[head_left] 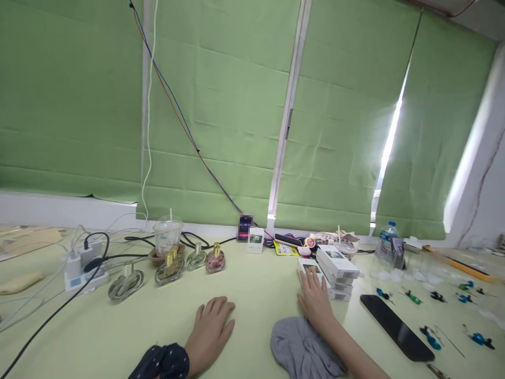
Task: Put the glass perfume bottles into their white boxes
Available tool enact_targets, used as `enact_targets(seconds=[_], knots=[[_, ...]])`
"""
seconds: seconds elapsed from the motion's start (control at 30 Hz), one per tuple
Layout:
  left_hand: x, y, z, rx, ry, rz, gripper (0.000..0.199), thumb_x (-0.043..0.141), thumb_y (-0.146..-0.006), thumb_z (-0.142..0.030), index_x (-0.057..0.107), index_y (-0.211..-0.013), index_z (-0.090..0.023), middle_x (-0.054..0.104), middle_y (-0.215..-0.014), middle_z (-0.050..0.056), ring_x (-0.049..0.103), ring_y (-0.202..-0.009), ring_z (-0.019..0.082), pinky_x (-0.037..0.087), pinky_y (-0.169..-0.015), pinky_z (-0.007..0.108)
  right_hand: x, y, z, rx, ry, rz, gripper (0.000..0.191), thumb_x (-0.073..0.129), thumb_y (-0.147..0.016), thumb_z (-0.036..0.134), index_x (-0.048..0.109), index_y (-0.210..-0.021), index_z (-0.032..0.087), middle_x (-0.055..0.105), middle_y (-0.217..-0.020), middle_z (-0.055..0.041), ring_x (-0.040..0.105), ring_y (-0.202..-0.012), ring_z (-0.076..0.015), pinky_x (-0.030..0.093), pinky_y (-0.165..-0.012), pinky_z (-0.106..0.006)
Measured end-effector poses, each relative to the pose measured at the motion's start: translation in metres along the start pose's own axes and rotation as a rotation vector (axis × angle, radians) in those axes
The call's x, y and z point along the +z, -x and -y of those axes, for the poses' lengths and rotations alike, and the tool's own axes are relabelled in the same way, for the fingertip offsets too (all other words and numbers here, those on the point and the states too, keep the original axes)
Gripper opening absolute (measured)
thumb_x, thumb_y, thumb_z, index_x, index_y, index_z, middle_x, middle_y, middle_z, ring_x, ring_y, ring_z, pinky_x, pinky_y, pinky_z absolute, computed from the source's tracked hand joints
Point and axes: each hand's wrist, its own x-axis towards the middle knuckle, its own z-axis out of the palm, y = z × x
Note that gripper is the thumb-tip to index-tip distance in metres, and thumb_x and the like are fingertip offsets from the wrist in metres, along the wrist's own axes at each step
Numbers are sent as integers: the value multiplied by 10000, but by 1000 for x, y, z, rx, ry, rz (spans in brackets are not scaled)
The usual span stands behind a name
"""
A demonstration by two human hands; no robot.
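My left hand [211,331] rests palm down on the pale table, fingers loosely stretched and nothing in them. A dark dotted scrunchie or cuff [163,363] is around its wrist. My right hand [315,302] lies with its fingers flat on a small white box [305,265] with a picture on it; the hand covers part of the box. Beside this box, on its right, stands a stack of similar white boxes [340,267]. Under my right forearm is a crumpled grey cloth [302,347]. Another white box [255,240] stands upright at the back.
Several glass perfume bottles [126,284] stand at the left, near a plastic cup [168,237] and a power strip [86,278] with cables. At the right are a black phone [396,326], a water bottle [385,242] and several small blue and green parts [433,339].
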Motion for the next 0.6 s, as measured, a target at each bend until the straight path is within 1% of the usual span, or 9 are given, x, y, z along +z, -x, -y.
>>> enact_targets(seconds=[0.13,0.2,0.3,0.4,0.6], knots=[[-2,2,-3,-2,-5,11,321,398,-864,-274,592,-1118,-248,557,-1247,91,448,-1207,258,302,-1002,485,17,3,-8,20,48,23,556,408,-821,131,419,-1375,91,369,-1440,-142,304,-1355,-280,215,-1116,-453],[-3,3,-3,0,1,11,319,397,-866,-277,592,-1117,-250,557,-1246,90,449,-1204,258,301,-1005,488,25,3,-9,24,60,6,537,370,-829,102,436,-1361,72,400,-1419,-152,347,-1333,-275,229,-1115,-439],[-2,4,-3,-2,5,9,324,386,-872,-280,587,-1124,-253,549,-1256,86,442,-1210,258,290,-1012,493,31,4,-11,26,77,-36,564,305,-809,16,461,-1346,83,422,-1408,-136,372,-1320,-255,240,-1114,-419],[-1,3,-3,-5,-4,10,325,384,-874,-286,584,-1128,-257,550,-1255,82,437,-1216,258,289,-1012,489,33,5,-14,11,79,-59,612,264,-784,-39,470,-1343,101,431,-1405,-125,380,-1317,-239,248,-1115,-405],[-3,1,-6,-6,-7,7,331,383,-874,-290,588,-1130,-249,555,-1254,86,442,-1212,255,288,-1011,481,27,6,-18,-13,55,-43,616,257,-803,-28,431,-1372,131,404,-1423,-114,356,-1332,-238,248,-1114,-437]])
